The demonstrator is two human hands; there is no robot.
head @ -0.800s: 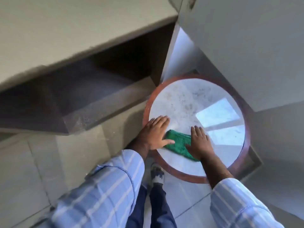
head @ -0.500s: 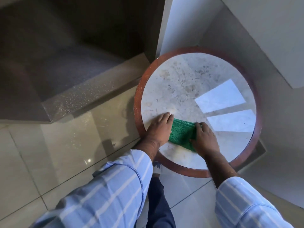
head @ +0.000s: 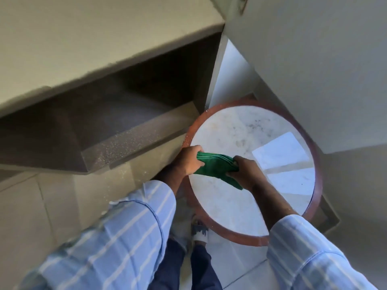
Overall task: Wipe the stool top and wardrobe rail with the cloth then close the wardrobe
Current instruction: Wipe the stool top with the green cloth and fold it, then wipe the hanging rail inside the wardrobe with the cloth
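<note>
A round stool (head: 236,130) with a pale marble top and a reddish-brown rim stands in front of me, dusty marks on its far half. A folded green cloth (head: 215,166) is held just above the near-left part of the top. My left hand (head: 189,159) grips its left end. The cloth's right end is pinched in my right hand (head: 246,171). The wardrobe rail is out of sight.
A dark open compartment with a speckled ledge (head: 134,135) lies to the left under a beige surface (head: 83,38). A grey panel (head: 314,59) rises at the right behind the stool. My foot (head: 200,232) is on the tiled floor beside the stool.
Both hands were pressing flat on the cloth on the stool top; now they have closed on its two ends and lifted it. The camera view has tilted upward.
</note>
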